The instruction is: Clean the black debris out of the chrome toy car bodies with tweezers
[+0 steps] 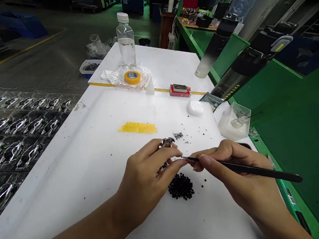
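My left hand (144, 172) is closed around a shiny, curved, dark silver metal piece (167, 142), mostly covered by the fingers. Black tweezers (257, 169) lie in the grip of my right hand (234, 161). Their fine tip meets the space between my left thumb and index finger; whether it pinches anything is too small to tell. Below the fingers is a pile of tiny black pieces (180, 186) on the white table (97, 168). Beyond them lies a small heap of tiny silvery bits (178, 135).
Yellow tape (138, 127) is stuck to the tabletop. Farther back are a water bottle (126, 41), an orange tape roll (132, 77), a small dropper bottle (150, 88), a red box (179, 90) and a white case (195, 108). A clear container (234, 121) and flasks stand right; plastic trays (25, 133) lie left.
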A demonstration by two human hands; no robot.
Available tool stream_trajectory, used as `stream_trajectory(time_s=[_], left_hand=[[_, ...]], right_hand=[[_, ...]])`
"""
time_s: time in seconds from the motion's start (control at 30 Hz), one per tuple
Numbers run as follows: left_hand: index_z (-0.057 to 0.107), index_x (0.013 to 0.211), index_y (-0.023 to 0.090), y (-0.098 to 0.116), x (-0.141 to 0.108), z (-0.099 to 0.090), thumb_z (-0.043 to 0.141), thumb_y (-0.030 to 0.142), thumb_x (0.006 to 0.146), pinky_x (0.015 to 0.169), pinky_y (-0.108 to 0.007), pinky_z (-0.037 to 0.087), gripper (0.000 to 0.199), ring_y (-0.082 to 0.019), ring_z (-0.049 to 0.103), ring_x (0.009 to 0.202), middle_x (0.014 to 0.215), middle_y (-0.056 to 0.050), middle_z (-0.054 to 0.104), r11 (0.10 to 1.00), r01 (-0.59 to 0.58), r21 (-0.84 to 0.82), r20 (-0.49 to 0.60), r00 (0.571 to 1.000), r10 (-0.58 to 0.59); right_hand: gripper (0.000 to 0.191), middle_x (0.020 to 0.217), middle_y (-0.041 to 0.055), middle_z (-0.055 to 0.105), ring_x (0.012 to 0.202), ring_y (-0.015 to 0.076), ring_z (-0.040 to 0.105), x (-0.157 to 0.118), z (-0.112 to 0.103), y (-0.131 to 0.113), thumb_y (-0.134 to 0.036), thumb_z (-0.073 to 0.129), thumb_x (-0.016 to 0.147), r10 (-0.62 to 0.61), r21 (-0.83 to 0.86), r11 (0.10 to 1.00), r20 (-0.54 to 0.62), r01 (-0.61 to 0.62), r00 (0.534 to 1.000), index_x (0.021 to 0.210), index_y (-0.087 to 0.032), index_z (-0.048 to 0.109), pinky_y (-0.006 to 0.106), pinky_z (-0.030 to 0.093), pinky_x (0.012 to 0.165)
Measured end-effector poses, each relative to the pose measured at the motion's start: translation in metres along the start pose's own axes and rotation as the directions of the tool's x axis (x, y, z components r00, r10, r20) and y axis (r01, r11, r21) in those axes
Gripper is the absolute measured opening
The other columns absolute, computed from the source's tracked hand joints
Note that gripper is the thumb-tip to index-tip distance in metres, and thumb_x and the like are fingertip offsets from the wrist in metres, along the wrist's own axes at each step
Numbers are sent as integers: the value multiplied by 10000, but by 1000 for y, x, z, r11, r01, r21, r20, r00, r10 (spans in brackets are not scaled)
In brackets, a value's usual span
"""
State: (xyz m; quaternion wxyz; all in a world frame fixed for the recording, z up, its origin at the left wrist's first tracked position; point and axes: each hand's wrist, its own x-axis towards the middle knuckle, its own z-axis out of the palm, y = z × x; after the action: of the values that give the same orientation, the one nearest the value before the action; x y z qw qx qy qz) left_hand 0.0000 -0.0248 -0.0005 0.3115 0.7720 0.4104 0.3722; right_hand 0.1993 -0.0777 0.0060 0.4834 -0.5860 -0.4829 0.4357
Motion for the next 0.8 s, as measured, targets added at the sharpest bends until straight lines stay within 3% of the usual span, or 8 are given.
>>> stream_trajectory(time_s=[0.1,0.2,0.47,0.7,0.8], left_hand=[[797,977,189,0,-2,-2,714,214,943,893,-210,587,93,-139,728,930,972,-52,757,989,-121,85,-15,992,123],[806,1009,182,1,-2,-4,737,201,925,918,-207,596,110,-131,740,936,1014,-54,775,986,-134,96,-38,990,138],[816,965,185,6,-3,-6,765,181,900,852,-219,632,82,-133,759,901,1026,-51,802,987,-151,51,-72,985,154],[826,971,216,5,-2,-8,798,170,865,824,-239,648,119,-158,772,894,1032,-50,810,981,-186,49,-65,980,189],[822,985,180,0,-1,-7,802,107,846,807,-232,652,158,-159,772,879,1019,-77,805,957,-289,-1,-116,951,287]], right_hand=[[224,872,31,794,858,219,767,0,-2,1,-327,814,883,3,31,1000,41,-5,999,739,-242,664,305,628,704],[200,848,14,785,847,196,756,2,-3,4,-299,798,902,6,100,995,80,-13,997,754,-249,673,292,618,724],[215,765,21,770,774,169,739,11,2,-4,-359,852,838,149,415,881,209,-226,966,699,-255,725,284,616,774],[225,776,38,773,785,142,737,17,-1,0,-298,796,896,201,520,768,356,-373,912,700,-231,710,224,601,773],[248,763,42,769,759,127,728,17,-2,2,-285,792,899,210,535,744,382,-401,900,695,-218,669,209,595,768]])
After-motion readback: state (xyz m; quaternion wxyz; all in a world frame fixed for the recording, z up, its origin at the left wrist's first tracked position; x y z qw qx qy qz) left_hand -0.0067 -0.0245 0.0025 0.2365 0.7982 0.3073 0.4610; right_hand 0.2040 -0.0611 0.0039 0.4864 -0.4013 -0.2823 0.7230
